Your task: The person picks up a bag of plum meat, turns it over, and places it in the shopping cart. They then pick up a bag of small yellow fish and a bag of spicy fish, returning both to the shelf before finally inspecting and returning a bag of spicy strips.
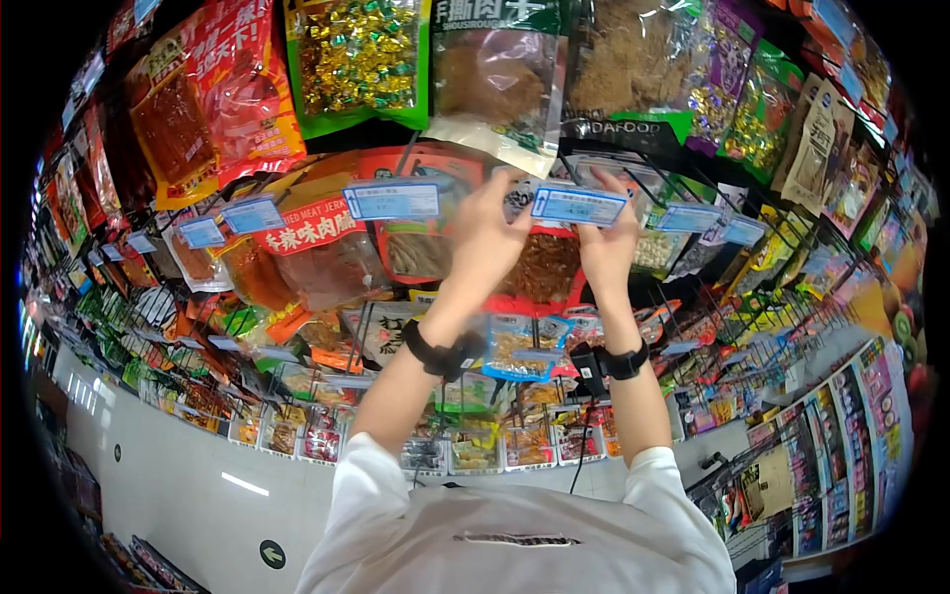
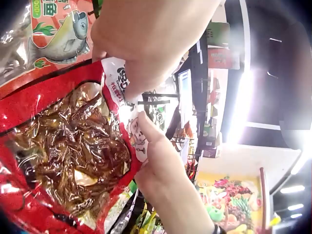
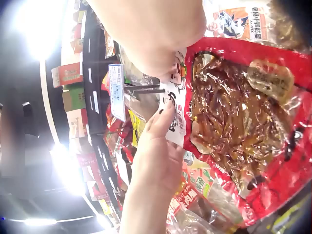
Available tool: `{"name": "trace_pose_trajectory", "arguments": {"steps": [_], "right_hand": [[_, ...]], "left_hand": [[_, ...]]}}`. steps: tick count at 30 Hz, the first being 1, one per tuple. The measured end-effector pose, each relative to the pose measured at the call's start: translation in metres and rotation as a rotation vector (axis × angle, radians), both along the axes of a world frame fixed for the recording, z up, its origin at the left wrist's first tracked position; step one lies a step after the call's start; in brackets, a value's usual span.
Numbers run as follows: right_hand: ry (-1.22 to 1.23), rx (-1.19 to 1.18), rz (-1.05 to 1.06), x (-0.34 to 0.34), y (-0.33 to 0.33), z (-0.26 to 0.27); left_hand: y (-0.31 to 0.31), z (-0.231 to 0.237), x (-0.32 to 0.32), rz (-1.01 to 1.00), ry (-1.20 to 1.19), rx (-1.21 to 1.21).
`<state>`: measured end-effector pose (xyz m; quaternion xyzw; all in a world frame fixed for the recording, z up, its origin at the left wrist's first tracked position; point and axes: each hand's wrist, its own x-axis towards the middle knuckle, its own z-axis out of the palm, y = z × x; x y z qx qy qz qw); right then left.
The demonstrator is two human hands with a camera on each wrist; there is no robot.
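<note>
A red bag of brown, glossy snack pieces (image 1: 544, 269) hangs in front of a shelf hook, its white printed header uppermost. My left hand (image 1: 492, 233) pinches one side of that header, thumb on the front. My right hand (image 1: 609, 238) pinches the other side the same way. In the left wrist view, the bag's clear window (image 2: 78, 151) shows the brown pieces, and the header lies between both hands. A prong (image 3: 146, 89) points at the header in the right wrist view. A blue and white price tag (image 1: 578, 205) overlaps the header in the head view.
Packs hang closely on both sides, among them a dried meat pack (image 1: 327, 262) on the left. Above, a green-topped meat pack (image 1: 500, 84) hangs low over the hands. Price tags (image 1: 396, 201) stick out along the row. Lower rows hold more bags.
</note>
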<state>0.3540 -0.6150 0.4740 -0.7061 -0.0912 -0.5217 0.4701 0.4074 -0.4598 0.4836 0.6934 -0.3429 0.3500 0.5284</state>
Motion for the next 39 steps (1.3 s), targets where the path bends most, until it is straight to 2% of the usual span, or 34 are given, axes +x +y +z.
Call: {"name": "trace_pose_trajectory", "arguments": {"steps": [1, 2, 8, 11, 12, 15, 18, 20, 23, 25, 31, 33, 36, 39], "right_hand": [[-0.050, -0.097, -0.136, -0.001, 0.004, 0.004], [-0.068, -0.111, -0.179, 0.000, 0.006, 0.005], [-0.131, -0.204, -0.332, 0.011, 0.011, 0.004], [-0.135, -0.327, -0.418, 0.038, -0.006, -0.015], [-0.112, -0.271, -0.335, 0.041, -0.008, -0.018], [-0.113, -0.357, -0.388, 0.044, -0.013, -0.026], [0.020, -0.196, -0.290, 0.038, -0.007, -0.033], [-0.038, -0.294, -0.366, 0.042, -0.012, -0.043], [0.102, -0.204, -0.294, 0.032, -0.009, -0.047], [0.063, -0.215, -0.300, 0.020, -0.004, -0.047], [0.080, -0.236, -0.283, -0.023, -0.014, -0.067], [0.097, -0.178, -0.241, -0.044, -0.018, -0.083], [0.140, -0.084, -0.174, -0.078, -0.021, -0.106], [0.205, 0.122, -0.063, -0.105, -0.012, -0.140]], "left_hand": [[-0.001, -0.001, 0.000, 0.046, -0.014, -0.004], [0.001, -0.002, -0.002, 0.145, 0.108, 0.117], [-0.003, -0.008, 0.010, 0.080, 0.152, -0.008], [-0.007, -0.020, 0.026, 0.065, 0.122, -0.016], [-0.006, -0.019, 0.024, 0.106, 0.131, 0.009], [-0.003, -0.018, 0.014, 0.167, 0.163, 0.061], [0.000, -0.027, 0.010, 0.166, 0.124, 0.075], [0.001, -0.033, 0.004, 0.186, 0.126, 0.084], [-0.001, -0.044, -0.005, 0.245, 0.097, 0.097], [0.000, -0.051, -0.010, 0.282, 0.082, 0.112], [0.048, -0.084, -0.059, 0.225, 0.266, 0.146], [0.073, -0.108, -0.078, 0.164, 0.359, 0.142], [0.095, -0.146, -0.114, 0.221, 0.453, 0.246], [0.101, -0.171, -0.153, 0.183, 0.594, 0.324]]}}
